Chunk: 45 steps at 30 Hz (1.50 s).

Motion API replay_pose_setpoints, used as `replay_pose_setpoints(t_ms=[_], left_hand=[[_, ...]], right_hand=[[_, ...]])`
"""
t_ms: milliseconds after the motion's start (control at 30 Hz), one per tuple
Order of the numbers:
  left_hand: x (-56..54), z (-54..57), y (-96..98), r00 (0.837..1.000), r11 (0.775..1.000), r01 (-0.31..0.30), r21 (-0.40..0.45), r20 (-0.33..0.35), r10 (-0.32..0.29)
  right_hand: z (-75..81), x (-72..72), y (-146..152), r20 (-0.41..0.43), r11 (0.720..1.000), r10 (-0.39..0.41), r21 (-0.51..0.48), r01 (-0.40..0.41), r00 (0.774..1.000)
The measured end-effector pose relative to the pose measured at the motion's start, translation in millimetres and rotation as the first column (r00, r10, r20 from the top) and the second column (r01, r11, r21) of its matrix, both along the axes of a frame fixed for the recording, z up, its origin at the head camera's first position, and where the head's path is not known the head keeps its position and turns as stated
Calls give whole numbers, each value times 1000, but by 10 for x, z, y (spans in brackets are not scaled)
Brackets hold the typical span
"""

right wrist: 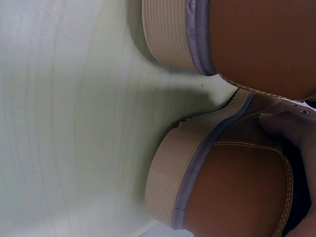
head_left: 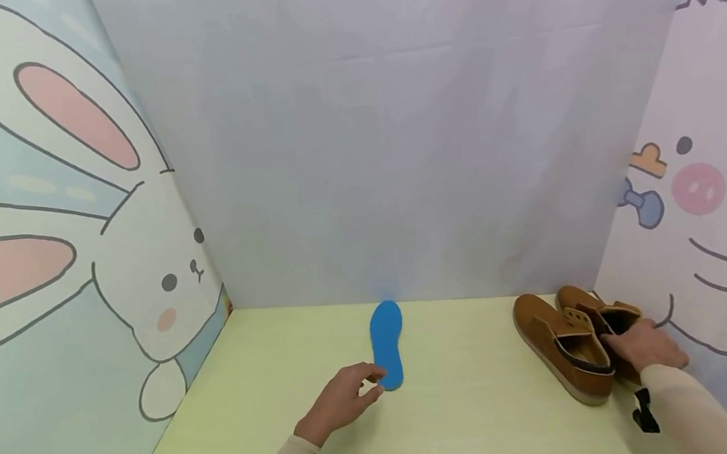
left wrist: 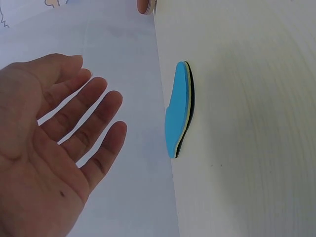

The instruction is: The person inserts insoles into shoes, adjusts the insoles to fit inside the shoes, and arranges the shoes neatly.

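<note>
Wall [head_left: 396, 152] rises grey beyond the fingers of the left hand [head_left: 342, 396] and right hand [head_left: 649, 346]. Rabbit panel [head_left: 36, 414] stands left of the left fingers, bird panel [head_left: 717, 261] right of the right ones. Pale table [head_left: 252, 366] spreads below both. Left shoe [head_left: 548, 337], brown, sits just left of the right thumb. Right shoe [right wrist: 237, 180], brown, is in the right hand's grip: its thumb lies on the side facing the left shoe, the other fingertips hidden. Left hand is free, fingers parted and loosely bent. Blue insole [head_left: 387, 344] lies on the table near the left fingertips, apart from them.
</note>
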<state>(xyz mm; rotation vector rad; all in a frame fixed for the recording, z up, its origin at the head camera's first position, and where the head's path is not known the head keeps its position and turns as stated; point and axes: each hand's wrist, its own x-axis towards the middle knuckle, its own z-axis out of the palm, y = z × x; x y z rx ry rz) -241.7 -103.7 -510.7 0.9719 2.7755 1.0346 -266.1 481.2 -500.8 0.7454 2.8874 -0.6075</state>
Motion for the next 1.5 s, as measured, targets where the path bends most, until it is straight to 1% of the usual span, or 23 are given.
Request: replay_pose_setpoints(t_ms=[100, 233, 367, 500, 600, 700, 767, 833, 867, 900, 967, 1033, 1067, 1100, 1167, 1267, 1367, 1500], left_hand=[[-7, 9, 3, 1000, 1000, 6, 0, -6, -6], [-2, 14, 4, 1000, 1000, 7, -3, -9, -7], [13, 9, 4, 1000, 1000, 5, -8, -12, -5], [23, 0, 1, 1000, 1000, 13, -5, -16, -13], [26, 1, 1, 1000, 1000, 25, 7, -19, -25], [27, 3, 2, 999, 999, 34, 13, -26, -33], [28, 3, 2, 999, 999, 35, 13, -27, -35], [28, -1, 3, 999, 999, 33, 10, -26, -33], [26, -3, 2, 999, 999, 34, 11, -23, -34], [29, -2, 1, 999, 999, 32, 13, -14, -32], [30, -7, 0, 999, 999, 37, 17, -8, -37], [33, -10, -5, 999, 999, 39, 17, -5, -39], [35, -13, -10, 999, 999, 40, 18, -8, -40], [37, -14, -16, 999, 999, 40, 17, -13, -40], [44, -15, -23, 999, 999, 44, 15, -29, -43], [57, -10, -29, 998, 999, 45, 15, -41, -44], [68, 0, -28, 998, 999, 45, 20, -33, -44], [73, 14, -25, 998, 998, 58, 29, -25, -57]], right_hand=[[34, 14, -28, 5, 1000, -1, 10, 1, 1000], [62, -1, -52, 12, 1000, 3, 23, -3, 1000], [67, 1, -51, 11, 1000, 14, 7, -14, 1000], [73, 13, -30, 24, 999, 34, -9, -34, 999], [109, 40, -30, 29, 999, 54, -11, -54, 998], [170, 81, -49, -12, 996, 84, -2, -84, 996], [215, 113, -72, -72, 993, 115, 32, -113, 991], [274, 144, -105, -147, 988, 147, 71, -138, 978], [300, 156, -126, -190, 983, 171, 106, -153, 967], [324, 163, -148, -231, 976, 195, 141, -165, 953], [373, 180, -215, -311, 960, 246, 210, -187, 918], [423, 176, -295, -350, 943, 302, 247, -224, 887], [443, 166, -338, -358, 935, 329, 255, -248, 874], [463, 155, -384, -348, 931, 345, 242, -273, 871], [498, 136, -474, -305, 927, 366, 202, -315, 879], [520, 112, -606, -210, 929, 368, 120, -350, 906], [504, 111, -731, -138, 936, 351, 60, -346, 926], [465, 126, -844, -105, 948, 319, 22, -318, 942]])
